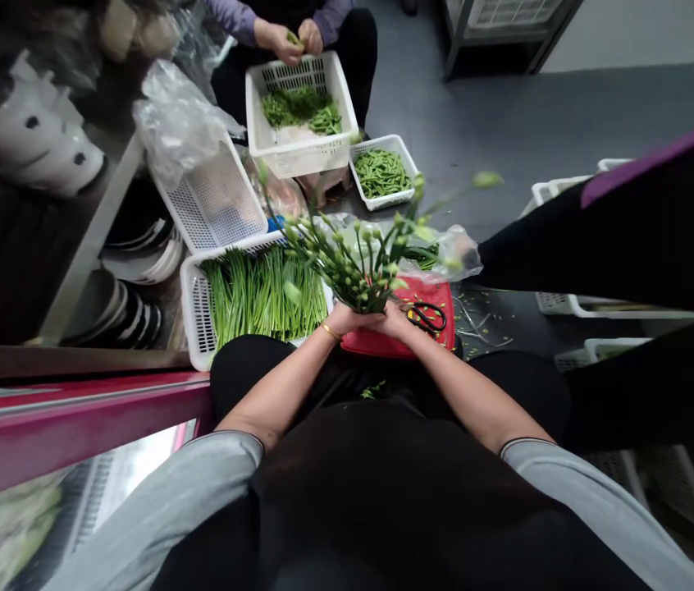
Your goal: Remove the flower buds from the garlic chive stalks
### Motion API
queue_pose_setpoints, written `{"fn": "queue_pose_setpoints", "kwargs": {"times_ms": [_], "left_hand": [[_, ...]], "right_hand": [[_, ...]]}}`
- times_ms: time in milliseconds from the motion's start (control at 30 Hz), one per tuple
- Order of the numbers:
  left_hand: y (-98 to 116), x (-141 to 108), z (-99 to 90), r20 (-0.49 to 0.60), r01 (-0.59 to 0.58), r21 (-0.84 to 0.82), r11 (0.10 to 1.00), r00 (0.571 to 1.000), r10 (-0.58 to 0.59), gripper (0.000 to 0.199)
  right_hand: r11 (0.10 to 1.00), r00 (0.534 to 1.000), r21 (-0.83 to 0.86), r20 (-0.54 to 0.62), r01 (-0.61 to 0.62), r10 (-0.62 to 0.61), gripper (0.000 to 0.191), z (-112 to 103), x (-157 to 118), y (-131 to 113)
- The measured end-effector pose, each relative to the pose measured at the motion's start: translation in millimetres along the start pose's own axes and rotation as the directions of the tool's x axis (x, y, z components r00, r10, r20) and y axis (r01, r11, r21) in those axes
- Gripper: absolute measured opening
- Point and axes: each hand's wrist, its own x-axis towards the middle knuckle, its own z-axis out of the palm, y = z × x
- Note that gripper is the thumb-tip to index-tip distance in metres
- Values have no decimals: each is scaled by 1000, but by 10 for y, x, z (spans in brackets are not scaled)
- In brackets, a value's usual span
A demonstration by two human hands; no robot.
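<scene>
A bunch of flowering garlic chives (356,267), green stems with pale buds, is gripped between my two hands, buds pointing away from me. My left hand (349,318), with a gold bracelet at the wrist, closes round the bunch from the left. From the right, my right hand (391,318) wraps the same bunch; some fingers of both are hidden. Below lies a red flat-topped thing (405,345), its kind unclear, scattered with green bits. Black-handled scissors (426,316) rest on it, beside my right hand. Left of my hands, a white basket (199,316) holds long cut green stems (267,291).
Opposite, a person's hands (291,41) work over a white basket (303,156) with greens. A smaller basket (384,199) holds green beans. Plastic bags (178,123) and a tilted basket (215,193) stand left. A dark-clothed person's leg (568,238) is close on the right.
</scene>
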Motion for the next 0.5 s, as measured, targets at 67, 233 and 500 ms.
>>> {"fn": "queue_pose_setpoints", "kwargs": {"times_ms": [67,233,500], "left_hand": [[71,5,-39,30,19,-80,997,999,-17,48],[428,11,-94,73,85,-357,930,995,-63,43],[866,-208,136,-15,209,-600,772,962,-272,35]], "right_hand": [[996,1000,89,26,-18,16,39,-63,-7,-92],[937,991,348,133,-45,-2,51,-125,-108,-382],[815,979,569,204,-106,-16,49,190,-568,-680]]}}
